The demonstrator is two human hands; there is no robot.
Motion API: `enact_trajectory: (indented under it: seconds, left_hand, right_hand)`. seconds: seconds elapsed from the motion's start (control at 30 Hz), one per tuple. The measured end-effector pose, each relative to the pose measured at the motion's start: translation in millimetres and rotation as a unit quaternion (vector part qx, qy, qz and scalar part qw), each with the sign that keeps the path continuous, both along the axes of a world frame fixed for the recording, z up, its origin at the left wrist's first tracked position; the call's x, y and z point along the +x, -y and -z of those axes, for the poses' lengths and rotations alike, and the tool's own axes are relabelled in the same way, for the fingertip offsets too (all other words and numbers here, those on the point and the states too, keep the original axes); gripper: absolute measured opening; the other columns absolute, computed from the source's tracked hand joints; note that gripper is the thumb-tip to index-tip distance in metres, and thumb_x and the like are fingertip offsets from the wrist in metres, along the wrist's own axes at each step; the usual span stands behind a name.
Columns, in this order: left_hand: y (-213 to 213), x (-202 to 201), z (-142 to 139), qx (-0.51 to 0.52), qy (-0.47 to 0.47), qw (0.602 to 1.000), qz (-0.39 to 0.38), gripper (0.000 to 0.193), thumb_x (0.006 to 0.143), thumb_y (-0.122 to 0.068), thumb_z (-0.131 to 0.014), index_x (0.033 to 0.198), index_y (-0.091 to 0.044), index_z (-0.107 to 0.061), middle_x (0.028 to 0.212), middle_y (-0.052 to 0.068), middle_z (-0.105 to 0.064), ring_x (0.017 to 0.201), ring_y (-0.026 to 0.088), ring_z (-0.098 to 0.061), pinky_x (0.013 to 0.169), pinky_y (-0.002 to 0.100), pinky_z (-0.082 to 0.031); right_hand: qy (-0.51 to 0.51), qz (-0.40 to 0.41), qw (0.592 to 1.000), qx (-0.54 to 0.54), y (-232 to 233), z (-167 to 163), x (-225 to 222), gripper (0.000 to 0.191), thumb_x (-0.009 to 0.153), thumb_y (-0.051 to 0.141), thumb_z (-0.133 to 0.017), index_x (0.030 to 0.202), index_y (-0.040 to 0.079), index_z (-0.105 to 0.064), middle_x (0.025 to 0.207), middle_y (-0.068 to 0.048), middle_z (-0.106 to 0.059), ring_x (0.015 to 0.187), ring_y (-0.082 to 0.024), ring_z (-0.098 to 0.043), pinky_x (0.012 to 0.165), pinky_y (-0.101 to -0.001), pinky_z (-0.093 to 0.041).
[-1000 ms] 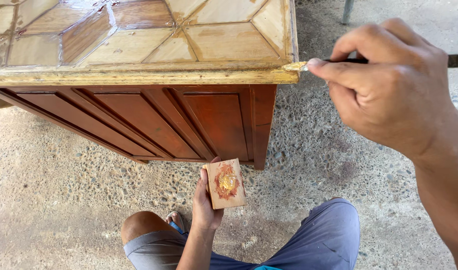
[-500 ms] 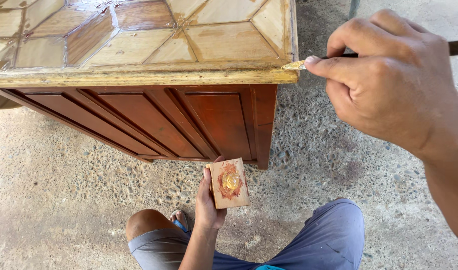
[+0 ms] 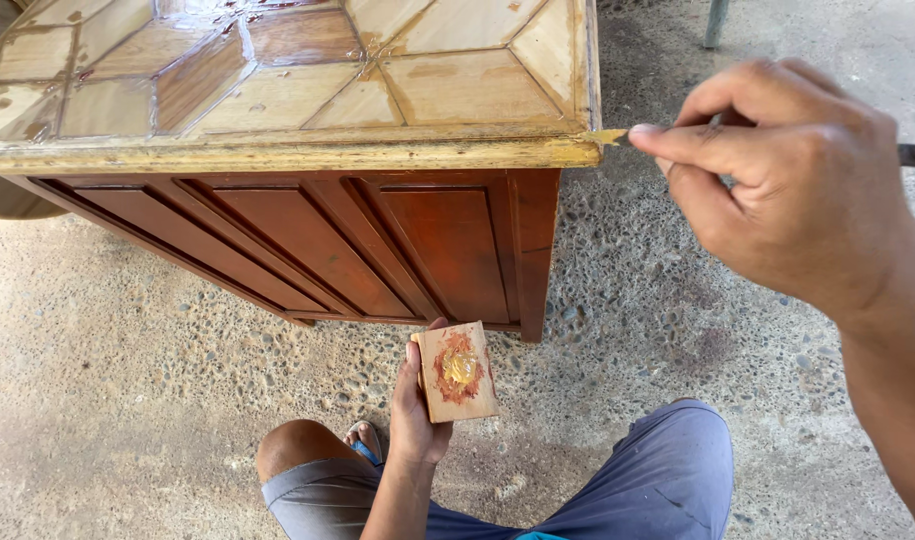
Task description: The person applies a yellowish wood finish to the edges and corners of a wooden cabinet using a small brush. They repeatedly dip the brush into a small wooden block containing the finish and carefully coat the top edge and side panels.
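Two hands work low and right of the frame: the left hand [image 3: 409,420] grips a small wooden block [image 3: 458,371] smeared with yellow-orange paste. The right hand [image 3: 777,180] pinches a thin brush [image 3: 609,136] against the wooden table [image 3: 277,155] corner at upper centre.

The wooden cabinet [image 3: 277,200] in the upper left of the frame has a pale top of inlaid wood panels, patchy and worn, with a slight sheen in the darker patches — its front panels are a smooth, reddish-brown stained wood with a soft gloss. The small wooden block [image 3: 458,371] at lower centre is bare, matt wood smeared with a wet-looking yellow and red-brown paste. The floor [image 3: 127,400] is rough concrete, pebbled and matt. The shorts [image 3: 627,480] along the bottom edge are soft grey-blue cloth — dull and creased.
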State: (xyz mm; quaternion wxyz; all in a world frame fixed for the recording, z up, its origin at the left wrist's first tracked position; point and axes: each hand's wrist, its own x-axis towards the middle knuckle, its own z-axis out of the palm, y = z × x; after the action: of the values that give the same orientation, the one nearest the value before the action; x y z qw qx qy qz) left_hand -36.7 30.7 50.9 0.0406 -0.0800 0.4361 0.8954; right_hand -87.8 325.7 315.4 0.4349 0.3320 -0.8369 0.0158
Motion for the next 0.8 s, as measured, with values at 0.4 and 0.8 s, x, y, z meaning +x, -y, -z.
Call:
enact_trajectory:
  seconds: [0.4, 0.8]
  left_hand:
    - [-1, 1, 0, 0.013, 0.003, 1.000, -0.002, 0.074, 0.098, -0.057, -0.046, 0.150, -0.004, -0.044, 0.133, 0.017, -0.062, 0.117, 0.026, -0.065, 0.096, 0.044, -0.058]
    - [0, 7, -6, -0.003, 0.019, 1.000, -0.007, 0.072, 0.097, -0.057, -0.044, 0.149, -0.007, -0.045, 0.130, 0.015, -0.064, 0.115, 0.025, -0.066, 0.094, 0.045, -0.059]
  right_hand:
    - [-0.016, -0.029, 0.997, -0.065, -9, 33, -13, 0.006, 0.093, 0.004, -0.084, 0.098, 0.008, -0.083, 0.092, -0.003, -0.068, 0.075, -0.014, -0.059, 0.062, -0.0271, -0.051]
    - [0.000, -0.037, 0.995, -0.089, -7, 36, -11, 0.006, 0.088, 0.004, -0.080, 0.092, 0.004, -0.084, 0.084, -0.006, -0.068, 0.062, -0.013, -0.055, 0.048, -0.0251, -0.043]
